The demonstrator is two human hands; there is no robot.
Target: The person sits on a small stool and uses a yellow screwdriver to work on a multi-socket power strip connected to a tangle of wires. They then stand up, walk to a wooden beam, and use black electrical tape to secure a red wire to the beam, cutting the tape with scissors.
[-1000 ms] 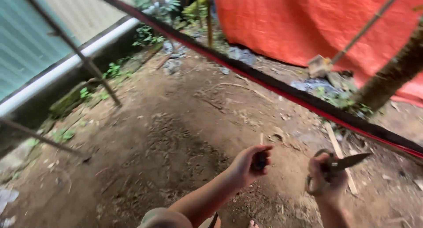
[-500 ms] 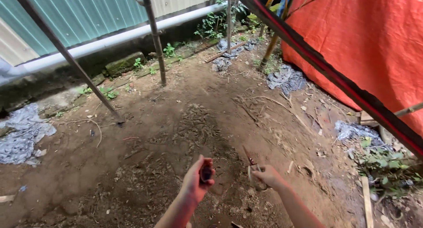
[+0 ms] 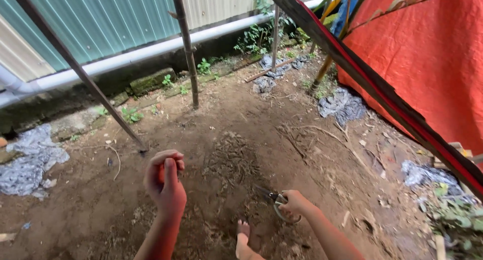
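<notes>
The right hand (image 3: 296, 203) wraps its fingers around scissors (image 3: 274, 202). Left of the scissors, the left hand (image 3: 165, 182) curls into a fist.

Across the top of my view runs a green corrugated fence (image 3: 100, 23) with a pale pipe (image 3: 151, 51) below it. An orange tarp (image 3: 427, 64) fills the upper right. Grey plastic scraps (image 3: 27, 162) lie at the left edge on bare dirt (image 3: 241, 139).
</notes>
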